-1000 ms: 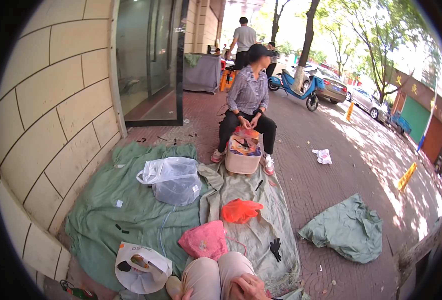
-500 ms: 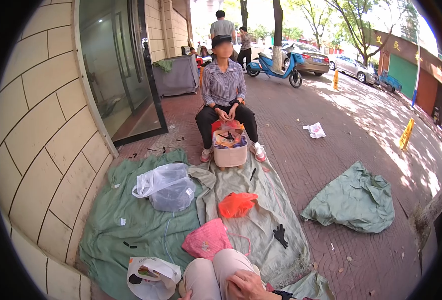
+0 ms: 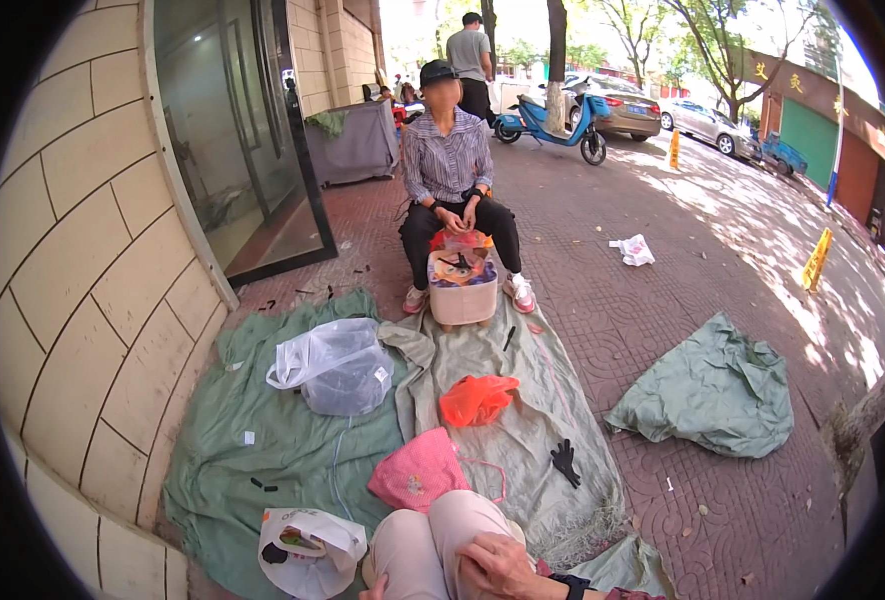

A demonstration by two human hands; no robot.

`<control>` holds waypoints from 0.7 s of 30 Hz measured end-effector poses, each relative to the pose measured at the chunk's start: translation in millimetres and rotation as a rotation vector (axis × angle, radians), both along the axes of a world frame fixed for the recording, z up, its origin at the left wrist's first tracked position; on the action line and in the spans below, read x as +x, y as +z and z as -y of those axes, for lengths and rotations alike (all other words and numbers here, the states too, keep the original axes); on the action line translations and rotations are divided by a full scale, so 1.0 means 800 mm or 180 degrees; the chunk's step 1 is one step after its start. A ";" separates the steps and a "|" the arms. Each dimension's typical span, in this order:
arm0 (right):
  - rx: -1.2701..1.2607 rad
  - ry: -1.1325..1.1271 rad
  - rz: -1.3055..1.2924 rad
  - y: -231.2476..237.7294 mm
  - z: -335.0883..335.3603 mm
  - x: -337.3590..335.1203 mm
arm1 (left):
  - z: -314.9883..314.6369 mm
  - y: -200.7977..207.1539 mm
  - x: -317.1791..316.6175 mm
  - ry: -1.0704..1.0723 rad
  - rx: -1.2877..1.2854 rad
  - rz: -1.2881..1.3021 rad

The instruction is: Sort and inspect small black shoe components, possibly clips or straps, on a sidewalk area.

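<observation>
My right hand lies on my right knee, its fingers resting loosely on the beige trousers with nothing in them. Only a small part of my left hand shows at the lower edge, a finger lying against my left thigh. Just beyond my knees is a pink cloth item with a strap. A white plastic bag with things inside stands left of my legs. Farther out lie a black glove, a red plastic bag and a clear plastic bag on green cloths.
Facing me, a seated person has both hands together above a light padded box with black pieces on top. A tiled wall and glass door border the left. A crumpled green sheet and blue scooter are to the right.
The view has shifted slightly. The seated person's head has tilted and their knees have moved a little. Behind, one standing person has moved right and another is out of sight. My hands stay put.
</observation>
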State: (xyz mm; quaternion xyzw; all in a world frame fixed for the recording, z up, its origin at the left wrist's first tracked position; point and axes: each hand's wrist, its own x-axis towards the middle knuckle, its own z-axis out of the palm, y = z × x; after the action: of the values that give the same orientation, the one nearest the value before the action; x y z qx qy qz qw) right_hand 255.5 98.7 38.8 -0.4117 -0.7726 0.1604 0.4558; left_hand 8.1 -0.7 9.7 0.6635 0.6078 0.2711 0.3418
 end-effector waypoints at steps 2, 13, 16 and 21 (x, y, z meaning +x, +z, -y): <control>0.0027 -0.0008 -0.0037 0.001 -0.001 -0.002 | 0.000 0.002 0.001 0.0016 -0.0004 0.0059; -0.0058 0.0067 0.0121 0.013 -0.003 -0.009 | -0.002 0.004 -0.001 0.0073 -0.0009 0.0232; -0.0116 0.0055 0.0150 0.016 -0.002 -0.012 | -0.003 0.001 -0.002 0.0062 0.0134 0.0186; -0.0180 0.0026 0.0267 0.012 -0.001 -0.015 | -0.004 0.001 -0.002 0.0123 0.0326 0.0283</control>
State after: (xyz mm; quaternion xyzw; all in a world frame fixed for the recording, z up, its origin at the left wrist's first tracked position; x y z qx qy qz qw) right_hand 243.8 99.7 48.7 -0.4276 -0.7880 0.1666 0.4105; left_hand 6.7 2.7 10.2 0.6556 0.5901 0.3376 0.3287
